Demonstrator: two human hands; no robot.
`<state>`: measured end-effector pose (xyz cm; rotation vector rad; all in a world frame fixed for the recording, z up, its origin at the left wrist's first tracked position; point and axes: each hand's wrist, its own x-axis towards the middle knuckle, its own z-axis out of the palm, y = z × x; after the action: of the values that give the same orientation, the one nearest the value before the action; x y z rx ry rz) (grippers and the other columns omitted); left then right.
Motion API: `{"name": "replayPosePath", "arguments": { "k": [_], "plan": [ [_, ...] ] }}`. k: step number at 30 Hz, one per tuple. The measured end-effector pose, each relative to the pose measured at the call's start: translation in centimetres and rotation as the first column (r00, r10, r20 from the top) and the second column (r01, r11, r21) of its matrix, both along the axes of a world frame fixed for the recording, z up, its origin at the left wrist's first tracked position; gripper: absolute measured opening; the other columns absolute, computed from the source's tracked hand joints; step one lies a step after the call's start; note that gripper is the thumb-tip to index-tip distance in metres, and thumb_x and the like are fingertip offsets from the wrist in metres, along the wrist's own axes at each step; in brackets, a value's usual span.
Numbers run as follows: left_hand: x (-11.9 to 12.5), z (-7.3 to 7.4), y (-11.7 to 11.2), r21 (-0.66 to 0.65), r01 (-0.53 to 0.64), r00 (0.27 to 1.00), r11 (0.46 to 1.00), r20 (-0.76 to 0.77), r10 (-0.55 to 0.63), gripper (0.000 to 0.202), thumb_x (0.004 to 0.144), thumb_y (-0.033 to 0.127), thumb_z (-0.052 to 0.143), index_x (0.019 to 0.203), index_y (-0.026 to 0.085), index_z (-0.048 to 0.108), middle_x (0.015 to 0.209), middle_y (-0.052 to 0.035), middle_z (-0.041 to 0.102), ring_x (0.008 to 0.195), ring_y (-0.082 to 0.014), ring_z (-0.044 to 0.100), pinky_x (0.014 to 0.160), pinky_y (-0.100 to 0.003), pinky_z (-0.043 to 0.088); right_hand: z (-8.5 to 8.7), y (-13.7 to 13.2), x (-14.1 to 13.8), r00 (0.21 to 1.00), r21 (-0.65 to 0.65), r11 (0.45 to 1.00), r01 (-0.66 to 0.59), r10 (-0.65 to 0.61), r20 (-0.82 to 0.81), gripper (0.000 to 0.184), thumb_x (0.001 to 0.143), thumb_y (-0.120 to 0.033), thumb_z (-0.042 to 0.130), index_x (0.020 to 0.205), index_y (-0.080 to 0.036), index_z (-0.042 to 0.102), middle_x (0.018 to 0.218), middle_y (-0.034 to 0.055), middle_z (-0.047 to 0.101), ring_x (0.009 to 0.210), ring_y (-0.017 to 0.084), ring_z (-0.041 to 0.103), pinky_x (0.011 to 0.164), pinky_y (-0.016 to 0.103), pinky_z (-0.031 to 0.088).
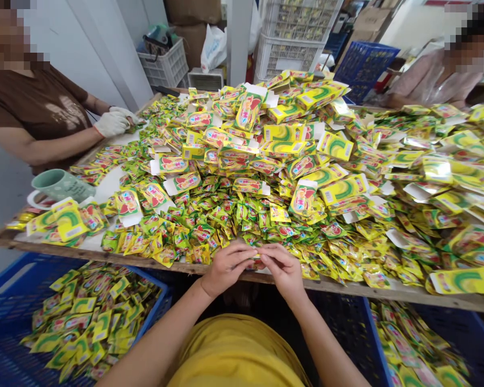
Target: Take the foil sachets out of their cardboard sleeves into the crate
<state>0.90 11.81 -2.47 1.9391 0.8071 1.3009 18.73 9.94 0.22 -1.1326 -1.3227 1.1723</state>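
Observation:
At the table's front edge, my left hand (230,266) and my right hand (283,269) meet with their fingertips pinched together. Between them is a small printed box (256,262), mostly hidden by the fingers, with only a bit of red and green showing. Just beyond my hands lies a heap of small green and yellow wrapped packets (226,215). Behind and above these, a tall pile of yellow printed boxes (284,134) rises, many with white end flaps standing open.
A blue crate (8,301) of filled boxes stands below left, another blue crate (373,333) below right. A green mug (62,184) sits at the table's left. One co-worker's gloved hands (115,122) work at far left; another person (427,80) sits at far right.

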Motion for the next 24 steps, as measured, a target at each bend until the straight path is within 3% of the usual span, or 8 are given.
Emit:
{"name": "replayPosePath", "arguments": {
  "k": [3, 6, 8, 12, 16, 18, 20, 24],
  "plan": [
    [-0.2, -0.2, -0.2, 0.004, 0.054, 0.997, 0.999, -0.055, -0.054, 0.036, 0.086, 0.013, 0.057, 0.119, 0.027, 0.062, 0.106, -0.0085, 0.065, 0.099, -0.0175, 0.061, 0.086, -0.033, 0.051, 0.5, 0.1, 0.9, 0.998, 0.020, 1.000, -0.017, 0.016, 0.068, 0.017, 0.086, -0.033, 0.060, 0.091, -0.026, 0.075, 0.091, 0.0063, 0.064, 0.079, 0.019, 0.064, 0.062, 0.033, 0.059],
    [-0.2, 0.2, -0.3, 0.002, 0.120, 0.982, 0.993, -0.145, -0.118, 0.038, 0.088, 0.015, 0.054, 0.124, 0.026, 0.058, 0.110, -0.0095, 0.063, 0.102, -0.0182, 0.060, 0.088, -0.032, 0.049, 1.5, 1.9, 2.5, 0.953, 0.160, 0.979, 0.128, -0.166, 0.255, 0.017, 0.087, -0.028, 0.057, 0.091, -0.024, 0.073, 0.090, 0.0067, 0.065, 0.078, 0.020, 0.063, 0.060, 0.033, 0.056],
    [-0.1, 0.6, -0.3, -0.023, 0.129, 0.959, 0.991, -0.252, -0.130, 0.040, 0.090, 0.018, 0.051, 0.129, 0.027, 0.054, 0.109, -0.0100, 0.061, 0.103, -0.0193, 0.058, 0.089, -0.032, 0.048, 2.1, 4.1, 3.5, 0.853, 0.313, 0.935, 0.165, -0.294, 0.430, 0.021, 0.086, -0.022, 0.054, 0.099, -0.024, 0.071, 0.100, 0.0081, 0.064, 0.087, 0.023, 0.061, 0.069, 0.037, 0.055],
    [0.1, 1.1, -0.2, -0.044, 0.116, 0.891, 0.992, -0.437, -0.124, 0.042, 0.093, 0.020, 0.044, 0.134, 0.030, 0.050, 0.101, -0.0094, 0.057, 0.098, -0.0206, 0.058, 0.086, -0.033, 0.048, 2.2, 8.9, 4.6, 0.538, 0.379, 0.918, -0.120, -0.261, 0.802, 0.043, 0.074, -0.008, 0.056, 0.115, -0.018, 0.065, 0.115, 0.0120, 0.062, 0.109, 0.029, 0.052, 0.095, 0.048, 0.042],
    [0.2, 0.8, -0.4, -0.043, 0.077, 0.935, 0.996, -0.345, -0.087, 0.037, 0.092, 0.018, 0.044, 0.126, 0.027, 0.057, 0.104, -0.0094, 0.060, 0.094, -0.0185, 0.060, 0.085, -0.031, 0.049, 2.0, 11.5, 4.8, 0.396, 0.284, 0.944, -0.168, -0.199, 0.896, 0.037, 0.075, -0.014, 0.061, 0.111, -0.016, 0.067, 0.109, 0.0110, 0.065, 0.104, 0.028, 0.055, 0.096, 0.044, 0.040],
    [-0.5, 1.2, -0.9, -0.058, -0.074, 0.979, 0.996, -0.192, 0.062, 0.033, 0.091, 0.019, 0.049, 0.122, 0.026, 0.059, 0.109, -0.0081, 0.062, 0.102, -0.0184, 0.059, 0.091, -0.031, 0.047, 2.1, 11.8, 4.9, 0.386, 0.281, 0.950, -0.134, -0.211, 0.898, 0.030, 0.082, -0.019, 0.057, 0.109, -0.014, 0.068, 0.102, 0.0118, 0.067, 0.098, 0.027, 0.057, 0.093, 0.042, 0.042],
    [-2.3, 1.9, -1.9, -0.152, -0.349, 0.937, 0.925, -0.031, 0.348, 0.033, 0.088, 0.022, 0.055, 0.122, 0.024, 0.056, 0.111, -0.0068, 0.062, 0.104, -0.0183, 0.059, 0.093, -0.031, 0.047, 2.3, 11.6, 5.0, 0.378, 0.282, 0.951, -0.130, -0.215, 0.901, 0.030, 0.085, -0.024, 0.055, 0.111, -0.014, 0.067, 0.101, 0.0129, 0.066, 0.098, 0.027, 0.057, 0.091, 0.041, 0.043],
    [-10.3, 2.5, -5.6, -0.340, -0.717, 0.656, 0.608, -0.035, 0.754, 0.040, 0.083, 0.035, 0.061, 0.120, 0.022, 0.053, 0.105, -0.0034, 0.062, 0.085, -0.0166, 0.063, 0.077, -0.029, 0.052, 2.3, 11.1, 5.0, 0.338, 0.276, 0.938, -0.211, -0.195, 0.921, 0.046, 0.078, -0.032, 0.067, 0.121, -0.017, 0.062, 0.107, 0.0131, 0.063, 0.105, 0.030, 0.053, 0.092, 0.042, 0.042]
  ]
}}
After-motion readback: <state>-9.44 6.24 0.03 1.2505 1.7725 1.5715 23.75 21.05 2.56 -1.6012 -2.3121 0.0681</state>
